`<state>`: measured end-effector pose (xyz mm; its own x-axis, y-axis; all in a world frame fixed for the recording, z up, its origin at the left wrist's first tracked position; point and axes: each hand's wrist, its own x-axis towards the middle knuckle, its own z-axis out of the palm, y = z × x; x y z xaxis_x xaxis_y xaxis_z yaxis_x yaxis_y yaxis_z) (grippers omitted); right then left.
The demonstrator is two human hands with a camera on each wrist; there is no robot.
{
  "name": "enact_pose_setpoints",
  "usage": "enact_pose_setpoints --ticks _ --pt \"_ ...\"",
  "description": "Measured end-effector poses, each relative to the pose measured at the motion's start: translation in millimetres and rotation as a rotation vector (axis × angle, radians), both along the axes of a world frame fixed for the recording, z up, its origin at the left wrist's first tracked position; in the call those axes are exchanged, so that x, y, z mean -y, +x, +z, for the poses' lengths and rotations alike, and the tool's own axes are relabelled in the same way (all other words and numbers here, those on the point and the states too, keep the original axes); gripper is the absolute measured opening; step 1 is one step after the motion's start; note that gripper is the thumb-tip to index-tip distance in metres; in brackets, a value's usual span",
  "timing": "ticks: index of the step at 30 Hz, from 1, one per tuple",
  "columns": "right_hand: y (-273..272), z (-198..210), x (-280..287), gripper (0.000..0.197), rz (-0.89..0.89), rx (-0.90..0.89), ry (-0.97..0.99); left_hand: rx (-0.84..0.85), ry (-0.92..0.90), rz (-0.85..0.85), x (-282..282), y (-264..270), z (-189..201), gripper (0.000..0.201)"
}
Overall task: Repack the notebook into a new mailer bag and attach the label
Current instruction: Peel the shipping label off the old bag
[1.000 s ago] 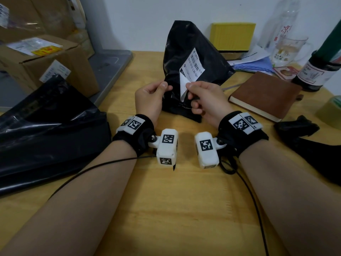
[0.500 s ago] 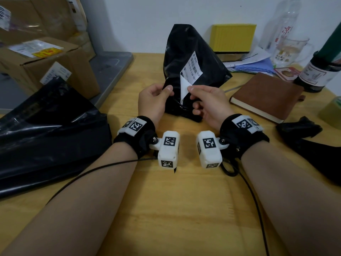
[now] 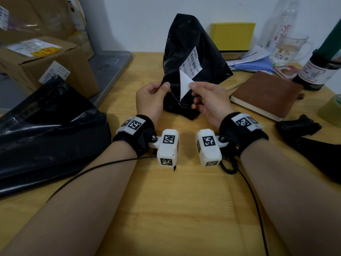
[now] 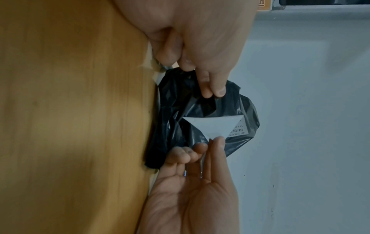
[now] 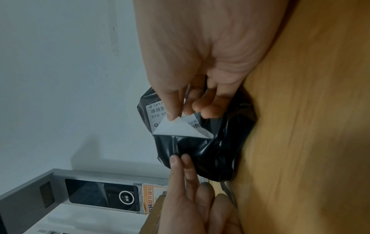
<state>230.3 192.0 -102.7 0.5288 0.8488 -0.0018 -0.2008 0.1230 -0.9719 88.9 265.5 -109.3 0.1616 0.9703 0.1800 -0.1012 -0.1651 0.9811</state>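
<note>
A crumpled black mailer bag stands upright on the wooden table in the head view. A white shipping label sticks to its front, with the lower corner peeled away and folded back. My right hand pinches that peeled corner between thumb and forefinger. My left hand pinches the bag's black plastic just left of the label. The brown notebook lies closed on the table to the right, apart from both hands.
A large flat black mailer bag lies at the left. Cardboard boxes and a grey tray sit behind it. A yellow box, glass mug, dark bottle, tape roll and black plastic scrap crowd the right.
My right hand has peeled the label's lower corner further off the bag, so more white backing shows. Both hands and the bag shifted slightly.
</note>
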Motion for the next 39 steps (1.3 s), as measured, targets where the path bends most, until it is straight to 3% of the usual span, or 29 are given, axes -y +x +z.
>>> enact_pose_setpoints --ticks 39 --pt "6.8 -4.2 -3.6 0.007 -0.089 0.035 0.044 0.017 -0.022 0.068 -1.8 -1.1 0.3 0.013"
